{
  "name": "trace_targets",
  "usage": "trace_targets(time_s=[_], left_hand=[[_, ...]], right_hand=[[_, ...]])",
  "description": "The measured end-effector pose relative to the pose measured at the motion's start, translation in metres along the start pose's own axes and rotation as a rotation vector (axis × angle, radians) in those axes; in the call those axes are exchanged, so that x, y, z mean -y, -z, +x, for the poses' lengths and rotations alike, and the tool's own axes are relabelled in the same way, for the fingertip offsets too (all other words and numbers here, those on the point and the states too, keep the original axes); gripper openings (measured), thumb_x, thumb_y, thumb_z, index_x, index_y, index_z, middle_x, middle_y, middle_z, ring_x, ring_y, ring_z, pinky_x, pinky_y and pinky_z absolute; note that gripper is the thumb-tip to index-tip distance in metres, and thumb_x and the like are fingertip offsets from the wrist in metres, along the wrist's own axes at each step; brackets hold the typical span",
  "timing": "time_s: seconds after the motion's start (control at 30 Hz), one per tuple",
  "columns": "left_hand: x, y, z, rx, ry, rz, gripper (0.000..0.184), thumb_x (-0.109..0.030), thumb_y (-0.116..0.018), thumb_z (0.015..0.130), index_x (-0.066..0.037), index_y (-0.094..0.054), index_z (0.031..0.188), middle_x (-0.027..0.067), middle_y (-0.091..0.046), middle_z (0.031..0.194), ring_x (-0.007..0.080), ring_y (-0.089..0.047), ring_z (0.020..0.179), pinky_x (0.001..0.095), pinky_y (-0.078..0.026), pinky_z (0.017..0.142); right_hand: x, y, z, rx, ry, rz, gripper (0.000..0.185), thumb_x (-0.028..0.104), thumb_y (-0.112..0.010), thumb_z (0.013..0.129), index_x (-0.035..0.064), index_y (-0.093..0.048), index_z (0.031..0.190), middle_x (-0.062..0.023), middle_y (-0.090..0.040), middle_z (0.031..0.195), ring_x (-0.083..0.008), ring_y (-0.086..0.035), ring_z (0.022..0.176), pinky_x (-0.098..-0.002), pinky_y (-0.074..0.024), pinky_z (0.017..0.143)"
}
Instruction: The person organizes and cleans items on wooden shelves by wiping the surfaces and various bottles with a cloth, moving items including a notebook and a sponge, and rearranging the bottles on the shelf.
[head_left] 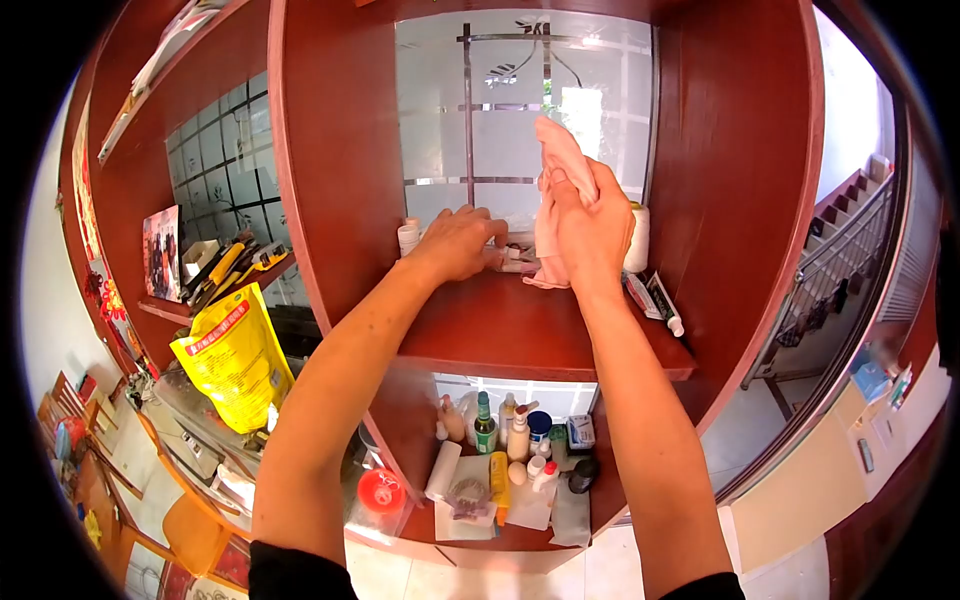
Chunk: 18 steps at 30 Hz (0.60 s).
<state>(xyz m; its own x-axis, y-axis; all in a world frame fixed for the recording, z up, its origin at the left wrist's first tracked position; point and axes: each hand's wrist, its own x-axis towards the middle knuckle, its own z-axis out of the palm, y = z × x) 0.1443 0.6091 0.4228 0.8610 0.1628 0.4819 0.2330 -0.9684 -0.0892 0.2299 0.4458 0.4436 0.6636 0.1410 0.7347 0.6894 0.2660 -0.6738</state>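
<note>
My right hand (pixel 592 230) is closed round a pink cloth (pixel 562 155), which sticks up above the thumb and hangs down to the wooden shelf (pixel 520 325). To its left, my left hand (pixel 458 243) reaches over the same shelf with bent fingers. Its fingertips are at some small clear-and-white items (pixel 517 256) at the back; what they pinch is hidden. White round containers (pixel 408 238) stand beside the left wrist. Behind the right hand is a white bottle (pixel 638 238), partly covered. A tube with a white cap (pixel 662 305) leans at the shelf's right end.
Upright wooden panels (pixel 735 180) flank the shelf, with patterned glass (pixel 430 120) behind. The lower shelf holds several bottles, including a green bottle (pixel 485 425), and a yellow tube (pixel 499 485). On the left are a yellow pouch (pixel 235 360) and a red container (pixel 381 491).
</note>
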Motion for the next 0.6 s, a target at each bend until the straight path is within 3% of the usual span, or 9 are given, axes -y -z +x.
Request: trace_targets(time_s=[0.13, 0.27, 0.33, 0.37, 0.43, 0.47, 0.5, 0.6], left_hand=[[0.007, -0.008, 0.003, -0.107, -0.137, -0.015, 0.01, -0.016, -0.069, 0.084, -0.009, -0.068, 0.092, 0.0107, -0.065, 0.094, 0.03, -0.06, 0.1, 0.0419, -0.047, 0.086], [0.009, -0.006, 0.002, -0.057, 0.057, -0.262, 0.009, -0.004, -0.065, 0.082, -0.006, -0.067, 0.091, 0.0148, -0.068, 0.09, 0.0335, -0.064, 0.087, 0.0417, -0.051, 0.076], [0.008, -0.002, 0.002, 0.024, 0.181, -0.373, 0.011, 0.0, -0.063, 0.081, -0.004, -0.066, 0.091, 0.0168, -0.068, 0.089, 0.036, -0.065, 0.083, 0.0426, -0.051, 0.073], [0.01, -0.008, 0.003, -0.033, 0.151, -0.352, 0.012, 0.001, -0.062, 0.08, -0.003, -0.065, 0.091, 0.0172, -0.068, 0.089, 0.0367, -0.064, 0.085, 0.0427, -0.05, 0.074], [0.012, -0.018, 0.004, -0.149, 0.092, -0.308, 0.013, 0.003, -0.06, 0.08, -0.002, -0.063, 0.091, 0.018, -0.068, 0.089, 0.038, -0.064, 0.087, 0.043, -0.05, 0.075], [0.014, -0.014, 0.002, -0.187, -0.057, -0.195, 0.011, -0.001, -0.059, 0.082, -0.003, -0.062, 0.092, 0.0194, -0.068, 0.088, 0.0393, -0.063, 0.087, 0.0445, -0.049, 0.074], [0.005, -0.002, 0.002, -0.06, 0.066, -0.253, 0.008, -0.004, -0.06, 0.083, -0.003, -0.061, 0.091, 0.0199, -0.068, 0.088, 0.0398, -0.063, 0.087, 0.0454, -0.048, 0.074], [0.01, -0.005, 0.005, -0.097, 0.034, -0.272, 0.008, -0.009, -0.062, 0.085, -0.004, -0.061, 0.091, 0.0191, -0.067, 0.087, 0.0392, -0.063, 0.085, 0.0452, -0.048, 0.073]], right_hand=[[-0.001, 0.001, -0.001, -0.003, 0.041, 0.011, 0.037, 0.022, -0.063, 0.085, 0.0074, -0.063, 0.12, -0.0172, -0.068, 0.11, -0.035, -0.065, 0.101, -0.0417, -0.0489, 0.088], [-0.002, 0.003, -0.003, 0.027, 0.204, -0.045, 0.035, 0.015, -0.063, 0.084, 0.0099, -0.064, 0.119, -0.0139, -0.066, 0.112, -0.034, -0.061, 0.105, -0.042, -0.0482, 0.088], [0.0, 0.014, -0.01, 0.116, 0.422, -0.24, 0.035, 0.012, -0.063, 0.083, 0.0106, -0.065, 0.118, -0.0132, -0.065, 0.114, -0.0342, -0.059, 0.107, -0.0418, -0.0478, 0.089], [0.0, 0.02, -0.014, 0.162, 0.535, -0.339, 0.036, 0.01, -0.063, 0.083, 0.011, -0.065, 0.118, -0.0129, -0.064, 0.115, -0.0343, -0.058, 0.108, -0.0418, -0.0477, 0.09], [0.006, 0.033, -0.026, 0.442, 0.475, -0.488, 0.035, 0.008, -0.064, 0.081, 0.0107, -0.066, 0.116, -0.0118, -0.064, 0.117, -0.0351, -0.057, 0.11, -0.0422, -0.0472, 0.092], [0.017, 0.041, -0.033, 0.627, 0.389, -0.535, 0.035, 0.008, -0.065, 0.081, 0.0103, -0.066, 0.116, -0.0117, -0.064, 0.118, -0.0349, -0.057, 0.11, -0.0422, -0.0469, 0.092], [0.022, 0.045, -0.039, 0.812, 0.297, -0.58, 0.035, 0.009, -0.065, 0.081, 0.01, -0.066, 0.117, -0.0115, -0.064, 0.12, -0.0347, -0.057, 0.109, -0.0422, -0.0467, 0.092], [-0.006, 0.036, -0.047, 0.841, 0.393, -0.528, 0.035, 0.008, -0.064, 0.08, 0.0081, -0.067, 0.114, -0.0157, -0.066, 0.113, -0.037, -0.057, 0.108, -0.0421, -0.0468, 0.092]])
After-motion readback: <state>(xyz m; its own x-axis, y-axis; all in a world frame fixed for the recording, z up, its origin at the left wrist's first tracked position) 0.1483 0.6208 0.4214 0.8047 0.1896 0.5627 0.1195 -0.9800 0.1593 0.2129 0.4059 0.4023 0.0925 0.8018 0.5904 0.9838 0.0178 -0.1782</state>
